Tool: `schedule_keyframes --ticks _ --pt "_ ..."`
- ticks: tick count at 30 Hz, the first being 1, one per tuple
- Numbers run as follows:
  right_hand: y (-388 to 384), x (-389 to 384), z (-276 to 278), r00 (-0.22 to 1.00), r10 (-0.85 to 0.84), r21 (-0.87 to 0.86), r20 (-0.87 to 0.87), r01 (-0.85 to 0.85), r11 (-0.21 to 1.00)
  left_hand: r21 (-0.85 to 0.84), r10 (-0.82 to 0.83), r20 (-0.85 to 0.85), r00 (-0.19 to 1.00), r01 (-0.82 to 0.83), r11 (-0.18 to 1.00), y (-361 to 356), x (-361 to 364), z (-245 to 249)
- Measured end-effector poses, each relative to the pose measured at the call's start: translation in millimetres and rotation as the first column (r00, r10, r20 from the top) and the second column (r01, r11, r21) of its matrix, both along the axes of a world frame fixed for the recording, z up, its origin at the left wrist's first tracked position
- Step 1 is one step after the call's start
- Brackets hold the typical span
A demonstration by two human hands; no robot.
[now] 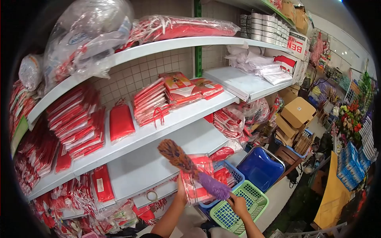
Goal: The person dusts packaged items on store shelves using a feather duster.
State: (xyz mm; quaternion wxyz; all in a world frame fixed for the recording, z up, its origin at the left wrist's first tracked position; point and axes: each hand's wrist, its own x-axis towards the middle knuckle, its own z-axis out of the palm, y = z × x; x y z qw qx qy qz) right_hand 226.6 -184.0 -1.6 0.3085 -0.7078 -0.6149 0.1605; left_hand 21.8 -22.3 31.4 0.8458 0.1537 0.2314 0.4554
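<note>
Two hands of mine show in the head view, and both are occupied. My left hand [181, 191] holds a red packet [192, 189] in clear wrap by its left edge; the fingers are mostly behind it, so I cannot tell how they are spread. My right hand [238, 205] is closed around the purple end of a duster [192, 168], which slants up and leftward across the front of the packet to a fluffy brown tip above my left hand. Whether its fibres press on the wrap (I look down on both at once) I cannot tell.

Just beyond my right hand sits a green basket [262, 208], and behind the packet a blue basket [240, 177] with more red packs in it. Farther beyond my right hand is a blue chair [260, 168], with open cardboard boxes [298, 112] past that.

Ahead of my left hand and to its left runs a pale shelf board [143, 170]. A roll of tape [151, 195] is near its front edge, left of my left hand. Higher than my grip, the next shelf [145, 139] carries a tall stack of red packs [75, 119] far to the left, a single red pouch [121, 122] nearer, and gold-and-red packs [180, 87] ahead of the duster's tip. Above all these, well apart from my hands, a big clear plastic bag [89, 39] rests on the top shelf [166, 46].
</note>
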Motion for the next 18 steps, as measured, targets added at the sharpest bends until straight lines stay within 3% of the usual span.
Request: schedule_keyframes --ticks 1,3,5,9,13,16,17,18 --pt "13 9 -9 1.0 -0.019 0.0 -0.004 0.019 1.0 0.047 -0.066 0.088 0.994 0.062 0.997 -1 5 20" --pt "39 21 -17 0.996 -0.084 -0.043 -0.032 0.083 0.996 0.026 0.029 -0.002 1.0 -0.029 0.999 17 10 -23" --pt "69 31 -27 0.99 -0.138 0.035 0.034 0.137 0.99 0.004 0.068 -0.053 0.996 -0.068 0.998 23 7 -41" --pt "139 44 -39 0.987 -0.158 0.061 0.011 0.157 0.986 -0.071 0.12 -0.147 0.982 -0.132 0.989 20 3 -21" --pt "211 36 -58 0.988 -0.139 0.025 -0.071 0.141 0.99 -0.034 0.135 -0.198 0.971 -0.144 0.989 43 -1 -34" --pt "254 21 -83 0.99 -0.141 0.046 0.026 0.139 0.989 -0.014 0.105 -0.131 0.986 -0.108 0.994 64 -2 -43" --pt "261 18 -83 0.988 -0.074 -0.043 0.139 0.08 0.996 -0.024 0.101 -0.136 0.986 -0.105 0.994 70 -3 -47" --pt "270 17 -97 0.97 -0.05 -0.027 0.237 0.058 0.998 -0.036 0.097 -0.141 0.985 -0.104 0.994 74 -3 -48"
